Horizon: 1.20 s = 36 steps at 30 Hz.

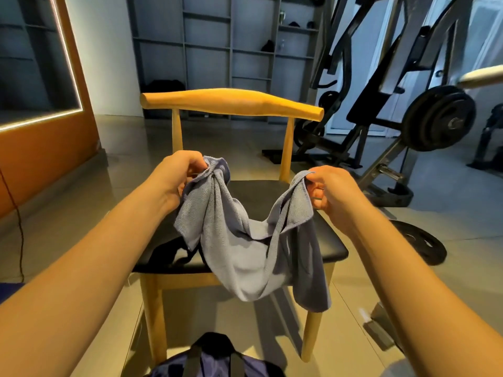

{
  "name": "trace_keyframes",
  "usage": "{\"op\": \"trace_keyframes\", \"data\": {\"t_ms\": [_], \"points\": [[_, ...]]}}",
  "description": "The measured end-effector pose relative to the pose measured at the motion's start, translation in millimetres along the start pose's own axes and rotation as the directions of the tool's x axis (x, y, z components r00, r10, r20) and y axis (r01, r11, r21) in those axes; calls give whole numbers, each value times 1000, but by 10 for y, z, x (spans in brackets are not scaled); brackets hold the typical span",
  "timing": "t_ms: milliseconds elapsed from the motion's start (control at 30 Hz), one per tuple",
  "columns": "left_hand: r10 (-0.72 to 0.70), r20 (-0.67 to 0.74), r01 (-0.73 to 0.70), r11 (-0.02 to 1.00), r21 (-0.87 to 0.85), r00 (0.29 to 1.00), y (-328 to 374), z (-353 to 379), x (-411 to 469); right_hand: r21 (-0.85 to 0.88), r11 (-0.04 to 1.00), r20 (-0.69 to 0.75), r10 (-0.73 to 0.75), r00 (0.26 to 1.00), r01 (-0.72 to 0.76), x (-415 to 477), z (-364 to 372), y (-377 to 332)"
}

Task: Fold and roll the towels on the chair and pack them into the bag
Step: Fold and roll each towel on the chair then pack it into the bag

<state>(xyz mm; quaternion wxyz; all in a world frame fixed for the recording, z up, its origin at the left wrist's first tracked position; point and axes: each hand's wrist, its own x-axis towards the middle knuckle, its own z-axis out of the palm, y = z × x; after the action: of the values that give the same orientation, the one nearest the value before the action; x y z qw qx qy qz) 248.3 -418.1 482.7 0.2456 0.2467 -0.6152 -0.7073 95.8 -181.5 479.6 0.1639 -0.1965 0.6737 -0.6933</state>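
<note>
Head view: your left hand [181,172] and right hand [329,187] each pinch the sagging grey-blue terry towel [239,257]; find true corners and pull taut.

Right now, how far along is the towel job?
Nothing looks finished. In hand: left hand and right hand pinch the towel, unfolded and sagging, above the chair. Remaining: fold, roll and pack it into the bag on the floor; a dark item on the seat may need the same.
</note>
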Motion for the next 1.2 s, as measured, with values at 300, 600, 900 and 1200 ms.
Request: {"op": "trace_keyframes", "data": {"t_ms": [300, 600, 900, 1200], "points": [[576, -165, -572, 817, 73, 801, 189, 106, 16, 34, 999, -191, -4, 982, 11, 114, 94, -39], [90, 200, -208, 675, 708, 976, -331, -72, 110, -340, 940, -127, -12, 992, -32, 183, 78, 343], [169, 162, -218, 903, 369, 972, -443, 31, 80, -138, 990, 17, 40, 999, -37, 110, 233, 577], [359, 69, -345, 800, 491, 931, -474, 175, 4, -319, 948, -111, -29, 993, -8, 177, 219, 703]]}}
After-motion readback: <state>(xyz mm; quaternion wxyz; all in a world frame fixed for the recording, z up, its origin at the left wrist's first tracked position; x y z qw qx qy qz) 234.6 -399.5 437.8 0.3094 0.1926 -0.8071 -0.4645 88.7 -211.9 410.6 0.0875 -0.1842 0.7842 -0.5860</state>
